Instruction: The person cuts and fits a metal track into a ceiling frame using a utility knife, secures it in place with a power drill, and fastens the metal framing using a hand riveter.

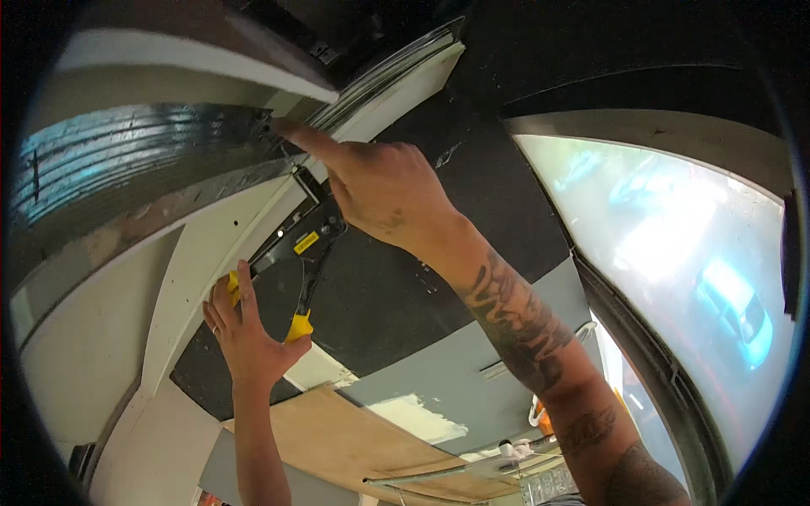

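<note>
My left hand [257,350] grips a hand riveter [319,226] with a black body, a yellow label and yellow-tipped handles. The handles are spread apart, my thumb on one tip and my fingers at the other. Its nose points up toward a ribbed metal strip [139,160]. My right hand [392,198] reaches across from the right. Its index finger is stretched out, with the tip at the strip's end beside small dark holes. The other fingers are bent and mostly hidden behind the hand, which overlaps the riveter's upper end from this side.
A white frame edge [198,282] runs under the strip, with a black panel [472,219] behind my hands. To the right is a bright, hazy window [666,219] in a dark frame. Below are a brown board [337,430] and a grey panel [439,371] with pale patches.
</note>
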A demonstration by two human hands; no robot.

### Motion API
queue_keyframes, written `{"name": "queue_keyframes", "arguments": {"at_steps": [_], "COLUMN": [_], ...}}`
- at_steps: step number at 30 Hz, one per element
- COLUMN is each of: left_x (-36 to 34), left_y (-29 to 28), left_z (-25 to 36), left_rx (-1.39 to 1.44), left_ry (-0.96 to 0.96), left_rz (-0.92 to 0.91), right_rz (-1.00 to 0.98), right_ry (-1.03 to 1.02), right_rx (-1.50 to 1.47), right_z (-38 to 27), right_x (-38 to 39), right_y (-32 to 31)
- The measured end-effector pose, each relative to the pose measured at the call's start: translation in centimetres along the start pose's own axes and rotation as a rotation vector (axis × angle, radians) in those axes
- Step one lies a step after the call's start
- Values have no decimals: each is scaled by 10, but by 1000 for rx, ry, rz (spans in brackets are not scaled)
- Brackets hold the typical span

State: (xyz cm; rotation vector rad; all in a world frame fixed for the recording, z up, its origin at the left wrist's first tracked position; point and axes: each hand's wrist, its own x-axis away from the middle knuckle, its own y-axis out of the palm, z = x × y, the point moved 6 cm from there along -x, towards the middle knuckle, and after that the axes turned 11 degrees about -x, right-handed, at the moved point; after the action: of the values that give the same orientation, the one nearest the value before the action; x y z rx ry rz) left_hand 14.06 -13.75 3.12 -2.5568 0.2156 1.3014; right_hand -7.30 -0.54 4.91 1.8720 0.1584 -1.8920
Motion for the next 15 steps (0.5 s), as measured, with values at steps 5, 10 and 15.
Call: {"name": "queue_keyframes", "arguments": {"at_steps": [5,10,15], "left_x": [-1,-2,2], "left_y": [-4,-10,-5], "left_z": [2,3,4], "left_rx": [40,73,267], "left_ry": [9,21,7], "left_rz": [6,2,-184], "right_rz": [-173,-45,-85], "right_ry": [13,-84,-35], "right_rx": [178,207,102], "right_z": [10,18,28], "right_x": [-24,-32,-32], "right_y": [10,10,17]}}
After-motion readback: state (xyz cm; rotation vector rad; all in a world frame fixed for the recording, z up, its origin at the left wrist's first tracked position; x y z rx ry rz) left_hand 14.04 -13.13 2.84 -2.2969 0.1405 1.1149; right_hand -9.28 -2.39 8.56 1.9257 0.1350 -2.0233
